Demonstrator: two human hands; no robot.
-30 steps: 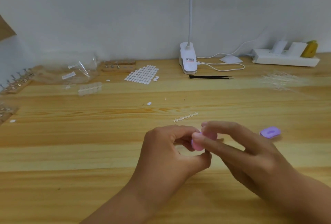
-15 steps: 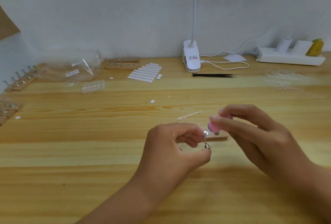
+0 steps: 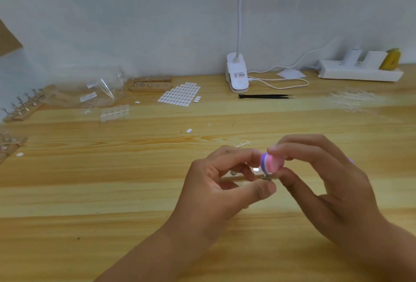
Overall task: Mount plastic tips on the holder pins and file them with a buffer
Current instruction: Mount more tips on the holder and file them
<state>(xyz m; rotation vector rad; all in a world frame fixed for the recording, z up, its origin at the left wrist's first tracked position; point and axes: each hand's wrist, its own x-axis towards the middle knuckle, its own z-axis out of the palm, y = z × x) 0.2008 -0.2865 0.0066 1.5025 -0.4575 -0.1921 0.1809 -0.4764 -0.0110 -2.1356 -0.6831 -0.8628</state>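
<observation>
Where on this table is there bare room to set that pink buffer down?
Bare wood lies left of the left hand and along the near table edge. The back is crowded: bags, sticker sheet, lamp, tweezers, power strip.

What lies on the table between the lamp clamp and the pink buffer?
Head view: black tweezers, then a small clear strip; otherwise bare table.

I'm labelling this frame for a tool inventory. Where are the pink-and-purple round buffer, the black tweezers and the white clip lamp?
Pink-and-purple round buffer (image 3: pixel 274 164): head view, on its pink side.
Black tweezers (image 3: pixel 264 96): head view, middle of their length.
White clip lamp (image 3: pixel 237 78): head view, front of the clamp base.
</observation>
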